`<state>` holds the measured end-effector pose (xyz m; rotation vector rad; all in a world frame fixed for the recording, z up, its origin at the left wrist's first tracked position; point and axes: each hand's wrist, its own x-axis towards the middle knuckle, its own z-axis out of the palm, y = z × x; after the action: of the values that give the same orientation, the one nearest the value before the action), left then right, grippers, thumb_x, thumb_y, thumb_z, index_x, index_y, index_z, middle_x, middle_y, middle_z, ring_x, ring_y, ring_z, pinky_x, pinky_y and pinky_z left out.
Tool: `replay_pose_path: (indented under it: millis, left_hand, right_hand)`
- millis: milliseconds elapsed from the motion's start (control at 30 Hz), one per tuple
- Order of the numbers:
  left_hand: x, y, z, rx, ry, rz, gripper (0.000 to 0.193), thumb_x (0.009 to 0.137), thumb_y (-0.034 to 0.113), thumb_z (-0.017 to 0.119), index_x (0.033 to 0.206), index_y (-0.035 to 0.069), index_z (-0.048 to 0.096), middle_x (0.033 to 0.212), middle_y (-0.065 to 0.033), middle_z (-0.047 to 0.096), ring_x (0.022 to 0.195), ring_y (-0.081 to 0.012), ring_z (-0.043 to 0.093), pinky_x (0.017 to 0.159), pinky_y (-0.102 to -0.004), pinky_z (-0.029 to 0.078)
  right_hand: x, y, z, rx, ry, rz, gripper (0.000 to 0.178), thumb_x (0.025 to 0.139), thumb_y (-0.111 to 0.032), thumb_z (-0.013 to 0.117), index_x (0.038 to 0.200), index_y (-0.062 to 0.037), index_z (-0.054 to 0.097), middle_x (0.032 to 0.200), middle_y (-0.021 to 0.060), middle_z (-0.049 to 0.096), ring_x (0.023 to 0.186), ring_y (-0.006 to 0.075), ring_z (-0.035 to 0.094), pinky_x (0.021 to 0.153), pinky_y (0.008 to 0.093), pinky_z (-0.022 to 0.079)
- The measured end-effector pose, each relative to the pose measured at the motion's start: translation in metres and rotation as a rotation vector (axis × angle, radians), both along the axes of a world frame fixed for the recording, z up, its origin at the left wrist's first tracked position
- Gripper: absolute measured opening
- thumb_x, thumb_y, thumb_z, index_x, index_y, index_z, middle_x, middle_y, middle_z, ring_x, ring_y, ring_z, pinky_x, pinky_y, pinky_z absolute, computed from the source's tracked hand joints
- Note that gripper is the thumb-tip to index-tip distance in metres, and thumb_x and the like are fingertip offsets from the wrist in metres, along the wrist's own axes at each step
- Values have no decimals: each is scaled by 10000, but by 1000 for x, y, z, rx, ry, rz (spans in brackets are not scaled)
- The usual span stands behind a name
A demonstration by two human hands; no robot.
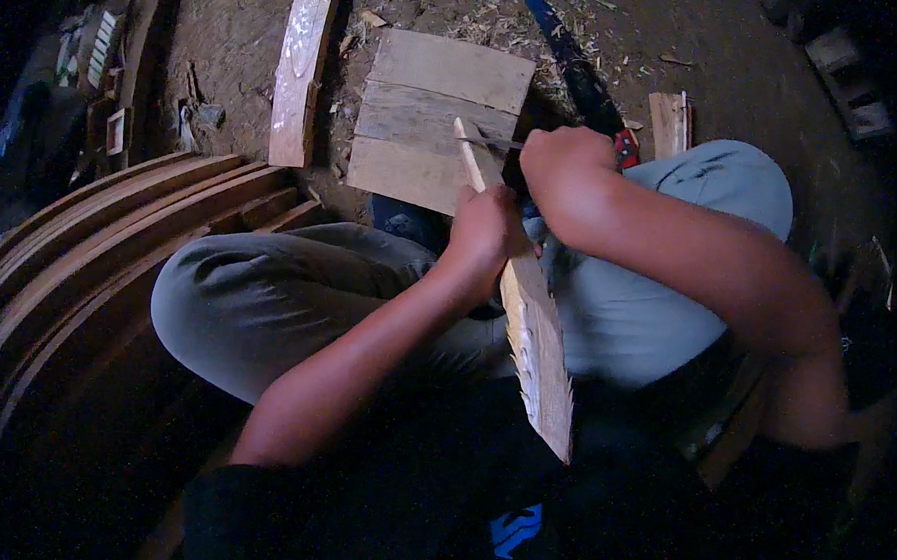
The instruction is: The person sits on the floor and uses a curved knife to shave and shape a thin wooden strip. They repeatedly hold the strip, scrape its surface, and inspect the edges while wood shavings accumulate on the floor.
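A long pale piece of wood [541, 329] slants from the low wooden block [403, 168] back toward my chest, its near end pointed and one edge notched with ragged slivers. My left hand [486, 232] is wrapped round it at about the middle. Its narrow far tip lies over the block. In my right hand [571, 170], closed in a fist, is a knife whose thin dark blade [495, 142] crosses the wood near that tip; the fist hides the handle. I cannot tell how deep the edge sits in the wood.
Wood shavings [480, 21] litter the dirt floor past the block. A handsaw [573, 60] with a dark blade lies beyond my right hand. One plank [302, 73] is left of the block, a short board [668, 124] right of it. Long boards [130, 236] are stacked beside my left knee.
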<state>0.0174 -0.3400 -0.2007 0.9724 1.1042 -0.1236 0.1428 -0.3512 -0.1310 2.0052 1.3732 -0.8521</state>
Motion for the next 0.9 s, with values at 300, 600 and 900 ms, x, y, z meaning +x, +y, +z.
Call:
replay_pose_path:
  millis: [300, 600, 900]
  left_hand:
    - [5, 2, 9, -148, 4, 122, 198, 865, 169, 444, 952, 0, 498, 786, -119, 552, 608, -264, 570, 509, -446, 513]
    - [3, -5, 2, -240, -21, 293, 267, 852, 187, 469, 1017, 54, 306, 791, -124, 441, 589, -274, 506, 442, -470, 493]
    - [7, 3, 17, -233, 10, 177, 260, 891, 167, 382, 953, -19, 553, 794, -151, 590, 618, -273, 589, 529, -435, 513]
  right_hand:
    - [3, 18, -24, -23, -65, 228, 272, 692, -60, 724, 964, -53, 706, 953, 99, 701, 876, 240, 687, 656, 395, 562]
    - [-1, -9, -3, 11, -76, 213, 300, 658, -267, 729, 942, -169, 738, 899, -8, 687, 835, 189, 655, 618, 399, 512]
    - [-13, 3, -20, 89, -90, 55, 294, 666, -92, 763, 953, -66, 702, 974, 110, 696, 918, 247, 679, 707, 339, 560]
